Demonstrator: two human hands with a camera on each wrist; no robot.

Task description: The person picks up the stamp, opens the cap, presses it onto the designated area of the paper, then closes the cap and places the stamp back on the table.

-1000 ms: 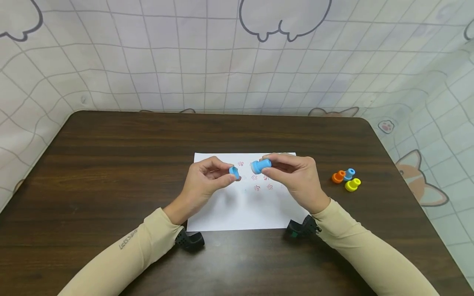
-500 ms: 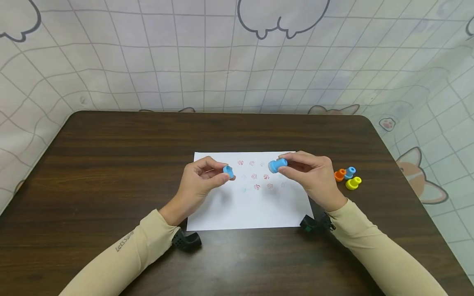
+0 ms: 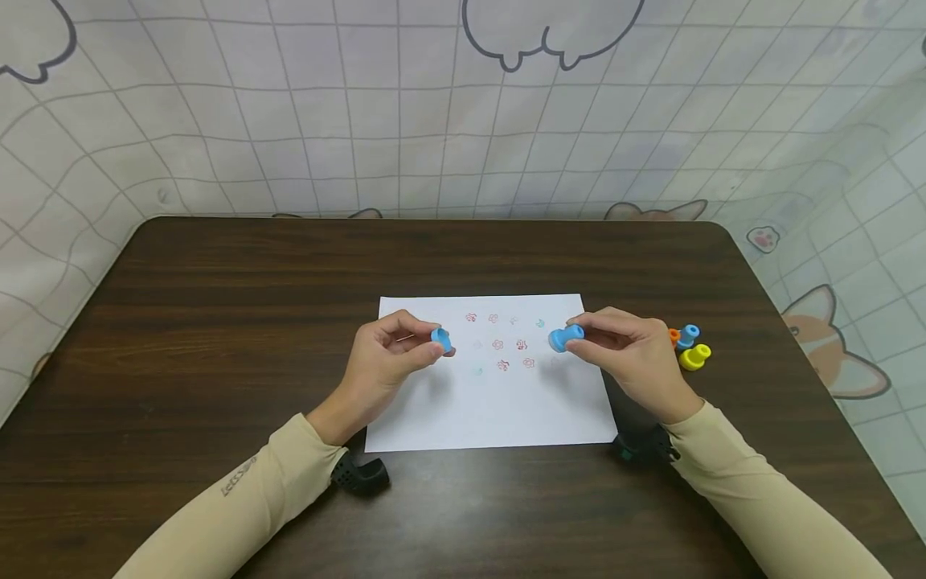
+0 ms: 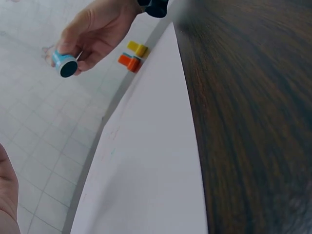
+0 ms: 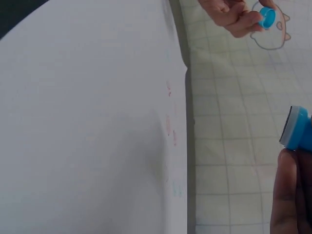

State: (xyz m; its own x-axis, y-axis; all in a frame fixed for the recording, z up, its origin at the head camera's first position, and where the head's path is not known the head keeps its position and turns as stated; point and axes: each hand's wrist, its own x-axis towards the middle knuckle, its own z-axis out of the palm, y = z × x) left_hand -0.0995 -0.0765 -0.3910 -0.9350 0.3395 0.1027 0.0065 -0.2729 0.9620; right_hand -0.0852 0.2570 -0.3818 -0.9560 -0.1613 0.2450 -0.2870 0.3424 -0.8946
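Observation:
Over a white paper sheet (image 3: 492,406) with small red and teal prints, my two hands are held apart. The left hand (image 3: 432,341) pinches a small blue cap (image 3: 442,339) between thumb and fingers. This cap (image 5: 267,17) also shows at the top of the right wrist view. My right hand (image 3: 576,341) pinches a blue stamp (image 3: 564,338) lying sideways, its stamping face turned toward the left hand. In the left wrist view the stamp (image 4: 65,64) shows a dark round face. In the right wrist view the stamp (image 5: 295,128) sits above my fingers (image 5: 287,190).
The paper lies on a dark wooden table (image 3: 217,322). Orange (image 3: 674,336), blue (image 3: 688,333) and yellow (image 3: 694,356) stamps sit together right of the paper, just past my right hand. A checked cloth with cartoon animals (image 3: 362,104) hangs behind and beside the table.
The hands have drawn apart. The right hand carried the blue stamp rightward and a little down, toward the loose stamps. The left hand with the cap shifted slightly left.

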